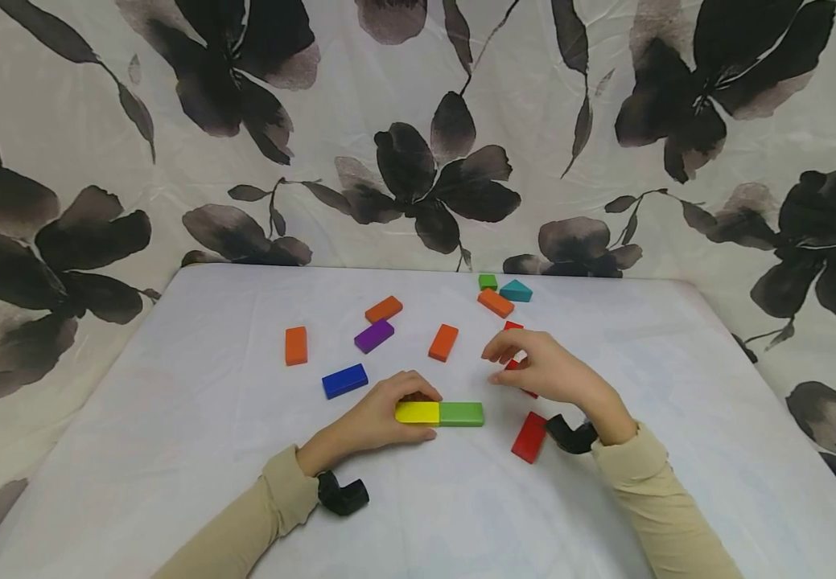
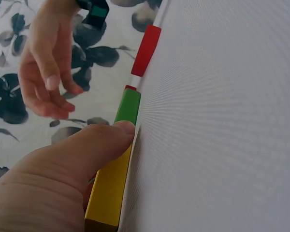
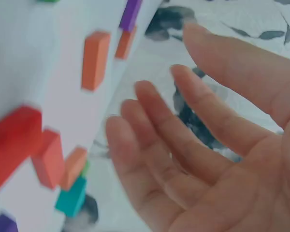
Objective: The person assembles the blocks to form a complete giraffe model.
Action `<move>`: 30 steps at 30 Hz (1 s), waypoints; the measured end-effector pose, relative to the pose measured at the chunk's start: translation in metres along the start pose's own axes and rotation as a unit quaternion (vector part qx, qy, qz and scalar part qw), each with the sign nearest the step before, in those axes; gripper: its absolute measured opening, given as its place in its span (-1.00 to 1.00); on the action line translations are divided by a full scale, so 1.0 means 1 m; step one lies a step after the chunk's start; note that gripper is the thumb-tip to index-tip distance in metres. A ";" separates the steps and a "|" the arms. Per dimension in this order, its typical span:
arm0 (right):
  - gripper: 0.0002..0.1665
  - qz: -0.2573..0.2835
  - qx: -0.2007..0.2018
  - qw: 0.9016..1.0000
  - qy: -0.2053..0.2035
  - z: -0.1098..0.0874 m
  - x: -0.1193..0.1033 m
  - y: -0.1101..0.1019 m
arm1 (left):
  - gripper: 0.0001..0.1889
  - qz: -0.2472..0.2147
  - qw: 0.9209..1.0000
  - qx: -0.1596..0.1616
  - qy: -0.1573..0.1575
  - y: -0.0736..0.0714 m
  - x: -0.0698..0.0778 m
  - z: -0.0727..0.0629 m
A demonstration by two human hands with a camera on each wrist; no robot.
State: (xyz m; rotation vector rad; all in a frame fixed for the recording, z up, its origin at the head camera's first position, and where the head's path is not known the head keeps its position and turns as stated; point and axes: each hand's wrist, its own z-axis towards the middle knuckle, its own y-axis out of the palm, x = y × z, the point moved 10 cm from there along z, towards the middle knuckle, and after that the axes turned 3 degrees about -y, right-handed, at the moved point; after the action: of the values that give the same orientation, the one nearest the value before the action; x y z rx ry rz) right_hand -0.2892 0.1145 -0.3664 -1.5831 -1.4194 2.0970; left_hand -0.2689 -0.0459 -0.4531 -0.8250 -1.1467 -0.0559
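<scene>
My left hand (image 1: 381, 412) grips a yellow block (image 1: 418, 413), thumb along its near side and fingers on the far side. End to end with it, on the right, lies a green block (image 1: 461, 414). In the left wrist view the thumb tip sits where the yellow block (image 2: 108, 186) meets the green block (image 2: 129, 106). My right hand (image 1: 551, 370) hovers with spread, lightly bent fingers and nothing in them, as the right wrist view of the hand (image 3: 203, 145) shows. Beneath it, two red blocks are partly hidden; another red block (image 1: 529, 437) lies nearer me.
Left of centre lie a blue block (image 1: 345, 381), a purple block (image 1: 374, 336) and orange blocks (image 1: 296, 346). Near the back edge are a teal triangular block (image 1: 516, 291), a small green block (image 1: 488, 282) and an orange one. A floral cloth (image 1: 418, 185) hangs behind the white table (image 1: 193, 450).
</scene>
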 end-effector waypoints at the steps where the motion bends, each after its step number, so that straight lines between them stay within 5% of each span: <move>1: -0.69 -0.008 0.006 1.000 -0.005 -0.004 -0.001 -0.004 | -0.58 0.001 1.000 0.002 0.002 0.000 0.000 0.000; 8: -0.70 -0.059 0.004 0.997 -0.043 -0.033 0.000 -0.013 | -0.60 0.002 1.000 0.014 0.005 -0.002 -0.001 0.001; 16: -0.66 -0.099 -0.049 0.992 -0.064 -0.056 0.007 0.010 | -0.64 0.005 1.000 0.016 -0.004 -0.003 -0.001 0.000; 23: -0.55 -0.124 -0.086 0.987 -0.059 -0.064 0.010 0.031 | -0.67 0.003 1.000 0.019 -0.001 -0.003 0.000 0.000; 30: -0.58 -0.136 -0.077 0.985 -0.073 -0.064 0.013 0.037 | -0.67 0.008 1.000 0.015 -0.008 -0.001 -0.001 0.000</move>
State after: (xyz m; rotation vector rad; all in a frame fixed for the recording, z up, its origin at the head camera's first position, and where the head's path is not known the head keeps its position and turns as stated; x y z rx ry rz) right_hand -0.2276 0.1395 -0.4023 -1.2177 -1.7715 2.0181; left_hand -0.2702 -0.0467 -0.4536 -0.8094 -1.1532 -0.0185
